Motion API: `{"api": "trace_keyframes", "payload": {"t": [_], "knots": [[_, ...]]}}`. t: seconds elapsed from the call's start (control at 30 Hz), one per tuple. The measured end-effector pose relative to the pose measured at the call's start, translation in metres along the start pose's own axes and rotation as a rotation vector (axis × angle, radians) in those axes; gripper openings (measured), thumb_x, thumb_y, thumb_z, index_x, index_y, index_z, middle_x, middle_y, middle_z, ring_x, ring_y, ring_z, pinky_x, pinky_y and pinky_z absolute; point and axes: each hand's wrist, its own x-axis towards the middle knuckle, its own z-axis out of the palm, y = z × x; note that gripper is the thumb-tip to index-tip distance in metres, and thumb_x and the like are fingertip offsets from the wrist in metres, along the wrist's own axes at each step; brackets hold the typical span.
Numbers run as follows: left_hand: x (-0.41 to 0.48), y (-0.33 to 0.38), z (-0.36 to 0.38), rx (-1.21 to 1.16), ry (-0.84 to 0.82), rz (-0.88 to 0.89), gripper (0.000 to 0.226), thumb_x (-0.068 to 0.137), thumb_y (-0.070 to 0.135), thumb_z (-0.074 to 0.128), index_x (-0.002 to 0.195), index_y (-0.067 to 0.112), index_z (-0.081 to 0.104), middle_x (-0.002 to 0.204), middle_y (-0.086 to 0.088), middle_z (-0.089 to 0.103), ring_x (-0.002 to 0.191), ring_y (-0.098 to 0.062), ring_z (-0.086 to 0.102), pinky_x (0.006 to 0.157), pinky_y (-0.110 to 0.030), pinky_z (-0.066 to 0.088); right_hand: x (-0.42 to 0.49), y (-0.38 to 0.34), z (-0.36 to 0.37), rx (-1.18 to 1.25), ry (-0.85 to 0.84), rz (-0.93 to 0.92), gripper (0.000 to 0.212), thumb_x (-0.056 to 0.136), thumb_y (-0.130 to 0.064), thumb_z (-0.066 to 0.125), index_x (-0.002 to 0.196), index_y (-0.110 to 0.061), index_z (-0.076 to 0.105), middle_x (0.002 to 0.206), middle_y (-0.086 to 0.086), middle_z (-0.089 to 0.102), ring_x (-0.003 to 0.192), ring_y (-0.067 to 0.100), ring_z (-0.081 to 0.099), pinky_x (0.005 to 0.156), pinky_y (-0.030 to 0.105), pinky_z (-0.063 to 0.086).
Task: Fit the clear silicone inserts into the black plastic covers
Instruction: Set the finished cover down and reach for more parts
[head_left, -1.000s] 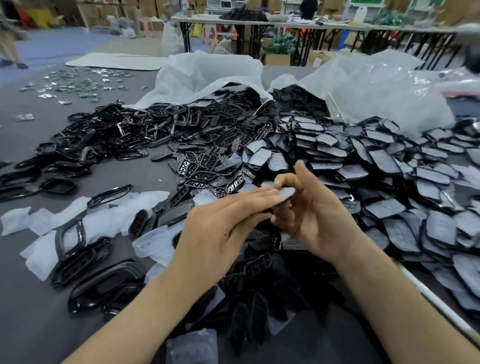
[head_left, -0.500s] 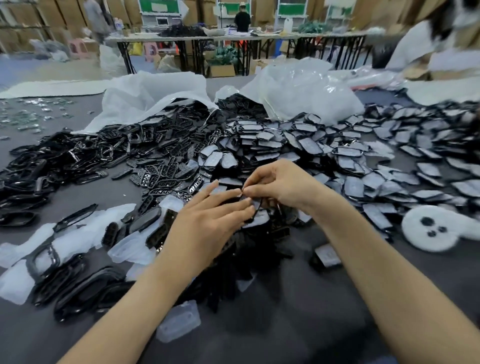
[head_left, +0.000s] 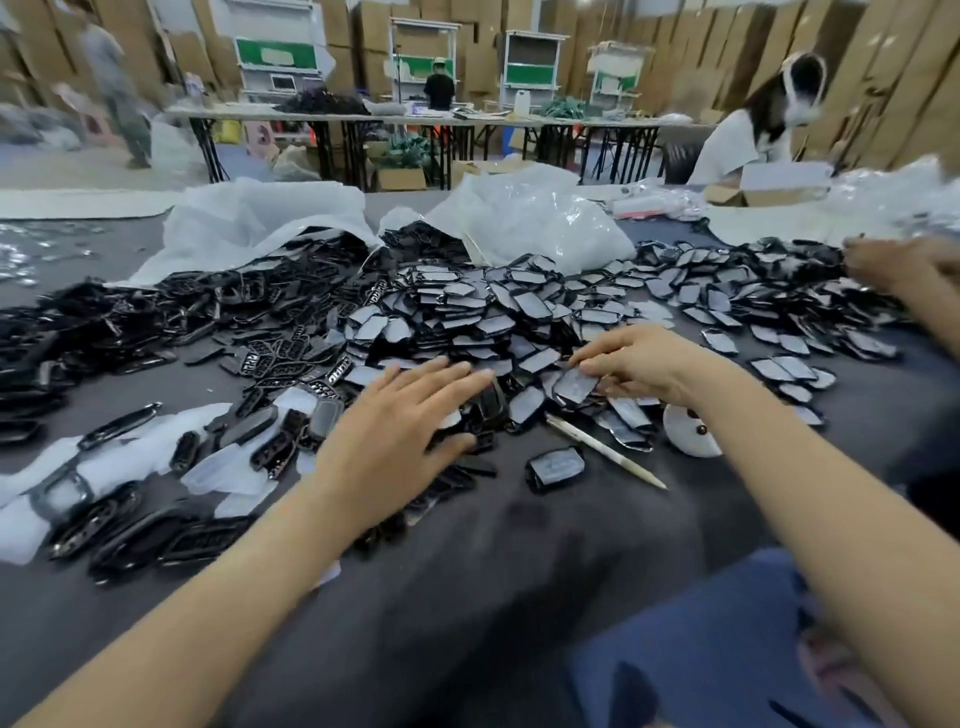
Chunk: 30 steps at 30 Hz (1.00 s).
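Note:
My left hand (head_left: 405, 415) lies flat with straight fingers on loose black plastic covers (head_left: 488, 408) at the near middle of the table. My right hand (head_left: 641, 364) reaches onto the pile of fitted covers (head_left: 467, 312), and its fingers and thumb pinch the edge of one fitted cover (head_left: 574, 387). Clear silicone inserts (head_left: 234, 470) lie scattered to the left among empty black covers (head_left: 208, 312). One fitted cover (head_left: 556, 465) lies alone in front of my hands.
A thin wooden stick (head_left: 605, 452) lies next to a white round object (head_left: 685, 434) under my right wrist. Two white plastic bags (head_left: 535, 223) spill parts at the back. Another person's hand (head_left: 893, 265) reaches into the pile at the far right.
My hands were together working one cover. They have parted: the left has flattened onto the black covers, and the right has carried the fitted cover out to the pile.

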Motion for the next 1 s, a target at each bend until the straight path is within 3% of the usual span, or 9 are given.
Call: {"api": "trace_keyframes", "payload": {"t": [0.13, 0.2, 0.3, 0.4, 0.6, 0.67, 0.77, 0.9, 1.0], "knots": [[-0.032, -0.058, -0.019, 0.159, -0.226, -0.657, 0.066, 0.098, 0.047, 0.040, 0.152, 0.033, 0.005, 0.157, -0.003, 0.026, 0.144, -0.035, 0.019, 0.111, -0.061, 0.024, 0.017, 0.013, -0.012, 0.007, 0.329, -0.026, 0.012, 0.087, 0.007, 0.062, 0.098, 0.005, 0.066, 0.074, 0.014, 0.060, 0.048, 0.016, 0.053, 0.045, 0.019, 0.051], [-0.048, -0.079, -0.023, 0.132, -0.318, -0.833, 0.064, 0.098, 0.046, 0.038, 0.153, 0.029, 0.007, 0.155, -0.009, 0.026, 0.139, -0.043, 0.024, 0.108, -0.060, 0.028, 0.031, 0.016, -0.004, -0.016, 0.412, -0.034, 0.011, 0.087, 0.006, 0.062, 0.097, 0.006, 0.065, 0.071, 0.015, 0.059, 0.044, 0.016, 0.052, 0.044, 0.022, 0.050], [-0.064, -0.086, -0.023, 0.104, -0.362, -0.777, 0.050, 0.098, 0.030, 0.047, 0.146, 0.023, 0.035, 0.143, -0.014, 0.046, 0.129, -0.034, 0.043, 0.103, -0.038, 0.038, 0.050, 0.020, 0.006, -0.352, 0.465, -0.072, 0.012, 0.086, -0.006, 0.068, 0.098, -0.002, 0.068, 0.087, 0.014, 0.068, 0.061, 0.018, 0.060, 0.060, 0.025, 0.048], [-0.072, -0.086, -0.027, 0.176, -0.344, -0.731, 0.040, 0.093, 0.028, 0.058, 0.133, 0.026, 0.055, 0.129, -0.009, 0.057, 0.120, -0.026, 0.051, 0.092, -0.031, 0.041, 0.052, 0.022, 0.010, -0.609, 0.513, -0.132, 0.016, 0.085, -0.017, 0.070, 0.098, -0.008, 0.071, 0.104, 0.015, 0.070, 0.094, 0.028, 0.063, 0.081, 0.030, 0.045], [-0.075, -0.093, -0.031, 0.041, -0.212, -0.819, 0.024, 0.080, 0.027, 0.075, 0.103, 0.020, 0.071, 0.110, -0.008, 0.056, 0.105, -0.028, 0.056, 0.089, -0.030, 0.041, 0.037, -0.003, 0.041, -0.572, 0.671, -0.382, 0.022, 0.086, -0.018, 0.062, 0.105, -0.011, 0.070, 0.109, 0.020, 0.063, 0.098, 0.033, 0.058, 0.082, 0.034, 0.044], [-0.075, -0.094, -0.034, -0.036, -0.165, -0.842, 0.019, 0.077, 0.024, 0.079, 0.092, 0.015, 0.071, 0.102, -0.006, 0.052, 0.100, -0.025, 0.055, 0.081, -0.027, 0.039, 0.027, -0.022, 0.075, -0.487, 0.583, -0.510, 0.018, 0.087, -0.017, 0.063, 0.101, -0.010, 0.071, 0.105, 0.018, 0.064, 0.096, 0.030, 0.058, 0.082, 0.032, 0.045], [-0.076, -0.096, -0.039, -0.122, -0.115, -0.881, 0.016, 0.079, 0.020, 0.078, 0.088, 0.008, 0.072, 0.098, -0.006, 0.053, 0.095, -0.025, 0.055, 0.071, -0.023, 0.033, 0.004, -0.045, 0.148, -0.419, 0.280, -0.683, 0.011, 0.087, -0.014, 0.064, 0.093, -0.011, 0.073, 0.091, 0.003, 0.068, 0.083, 0.014, 0.058, 0.074, 0.025, 0.044], [-0.078, -0.098, -0.045, -0.225, 0.086, -0.886, 0.009, 0.087, 0.015, 0.069, 0.093, 0.011, 0.074, 0.106, -0.006, 0.061, 0.097, -0.018, 0.056, 0.087, -0.024, 0.038, -0.011, -0.053, 0.228, -0.363, -0.167, -0.781, 0.024, 0.087, -0.019, 0.067, 0.110, -0.013, 0.068, 0.104, 0.002, 0.065, 0.083, 0.012, 0.059, 0.076, 0.013, 0.042], [-0.074, -0.098, -0.052, -0.387, 0.151, -0.822, 0.009, 0.089, 0.013, 0.066, 0.085, 0.018, 0.073, 0.078, -0.001, 0.063, 0.067, -0.006, 0.052, 0.067, -0.019, 0.041, -0.006, -0.054, 0.249, -0.248, -0.248, -0.788, 0.031, 0.086, -0.015, 0.069, 0.116, -0.013, 0.065, 0.106, 0.001, 0.062, 0.078, 0.017, 0.062, 0.077, 0.022, 0.046]]}}
